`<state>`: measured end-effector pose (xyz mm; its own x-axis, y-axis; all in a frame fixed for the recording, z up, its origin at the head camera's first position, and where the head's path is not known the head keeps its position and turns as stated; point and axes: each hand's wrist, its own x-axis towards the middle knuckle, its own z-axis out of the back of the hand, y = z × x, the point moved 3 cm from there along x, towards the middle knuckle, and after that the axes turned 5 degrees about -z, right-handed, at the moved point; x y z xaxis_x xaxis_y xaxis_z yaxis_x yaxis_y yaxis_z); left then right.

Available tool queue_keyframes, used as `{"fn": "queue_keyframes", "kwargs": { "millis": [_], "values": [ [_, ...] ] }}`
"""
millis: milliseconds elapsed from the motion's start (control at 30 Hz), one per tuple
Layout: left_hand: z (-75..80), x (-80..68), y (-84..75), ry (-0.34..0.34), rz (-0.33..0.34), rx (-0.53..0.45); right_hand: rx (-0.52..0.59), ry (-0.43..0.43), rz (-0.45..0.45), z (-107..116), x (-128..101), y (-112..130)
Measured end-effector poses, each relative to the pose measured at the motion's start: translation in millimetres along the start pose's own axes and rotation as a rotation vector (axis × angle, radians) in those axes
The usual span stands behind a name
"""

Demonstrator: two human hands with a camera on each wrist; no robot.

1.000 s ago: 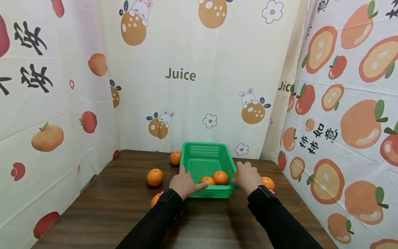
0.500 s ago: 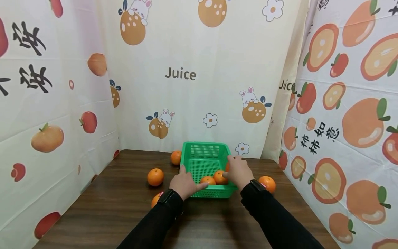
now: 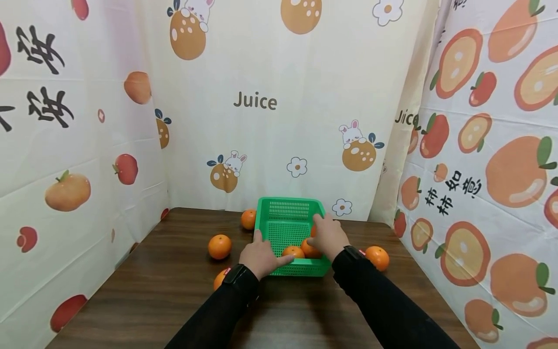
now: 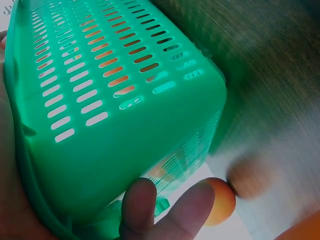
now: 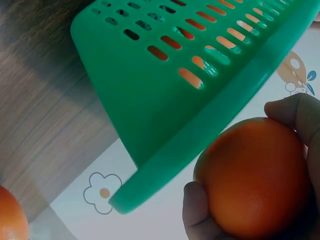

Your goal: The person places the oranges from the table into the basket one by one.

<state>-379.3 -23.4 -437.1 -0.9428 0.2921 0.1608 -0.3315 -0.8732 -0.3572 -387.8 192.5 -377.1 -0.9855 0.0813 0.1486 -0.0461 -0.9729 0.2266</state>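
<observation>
A green plastic basket (image 3: 285,232) with slotted walls stands on the table, two oranges (image 3: 293,251) lying at its near end. My left hand (image 3: 259,257) grips its near-left corner, thumb along the front rim; in the left wrist view, fingertips (image 4: 187,212) show beside the outer wall. My right hand (image 3: 329,236) is above the basket's right side, thumb and fingers round another orange (image 5: 252,175). In the head view that orange is mostly covered by the hand; in the right wrist view it appears just past the basket's rim (image 5: 200,145).
To the left of the basket are an orange (image 3: 220,246), one farther back (image 3: 248,219) against its side, and one (image 3: 221,278) partly behind my left wrist. Another orange (image 3: 377,257) lies right of my right wrist. Printed cloths (image 3: 261,145) enclose the wooden table (image 3: 174,291).
My right hand has moved left with its orange, from outside the basket's right wall to over the basket. The left hand has kept its place at the corner.
</observation>
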Motion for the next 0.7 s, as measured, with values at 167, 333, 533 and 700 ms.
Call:
{"fn": "queue_keyframes", "kwargs": {
  "millis": [167,333,533,700],
  "values": [
    [0.9,-0.8,-3.7,0.009,-0.001,-0.005,0.0,0.005,0.011,-1.6,3.3,-3.7],
    [3.5,-1.4,-5.4,0.011,-0.013,0.0,0.023,-0.008,0.016,-0.1,6.7,-6.1],
    [5.1,-2.3,-3.1,0.008,-0.02,0.018,0.04,-0.016,0.028,-0.9,13.0,-7.4],
    [-0.9,1.4,0.1,0.014,-0.021,0.031,0.045,0.003,0.004,-3.5,15.9,-6.7]
  ]
}}
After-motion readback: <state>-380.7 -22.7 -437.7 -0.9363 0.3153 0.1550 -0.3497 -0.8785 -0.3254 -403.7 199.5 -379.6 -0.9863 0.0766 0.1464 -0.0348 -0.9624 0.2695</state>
